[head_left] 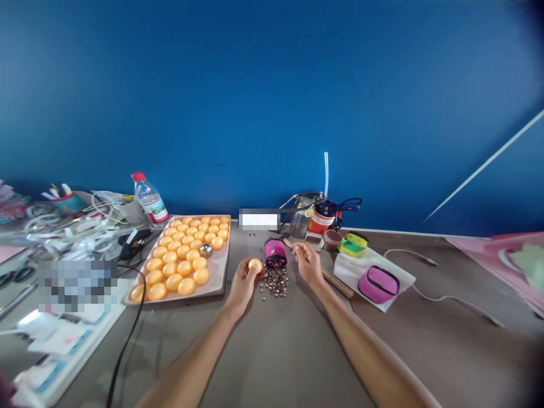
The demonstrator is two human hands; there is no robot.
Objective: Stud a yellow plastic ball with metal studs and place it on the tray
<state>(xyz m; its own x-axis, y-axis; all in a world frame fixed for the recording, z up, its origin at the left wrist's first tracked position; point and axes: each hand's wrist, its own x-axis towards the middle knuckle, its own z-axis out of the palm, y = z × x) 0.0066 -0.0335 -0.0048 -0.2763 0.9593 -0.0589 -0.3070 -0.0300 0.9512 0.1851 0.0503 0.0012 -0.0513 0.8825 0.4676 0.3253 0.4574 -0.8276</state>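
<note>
orange ball (255, 265) is pinched by the left hand (242, 279), maybe to keep it steady near shiny beads (276, 282); can't tell what the right hand (306, 262) pinches.

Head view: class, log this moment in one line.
left hand: holds orange ball; right hand: near pink pouch; silvery beads: beside pouch; tray: holds orange balls

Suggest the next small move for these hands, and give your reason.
Perhaps bring the right hand to the yellow ball: the left hand holds it beside the small shiny beads, while the right hand is apart, on the pink pouch's other side. Whether it pinches anything is unclear.
</note>
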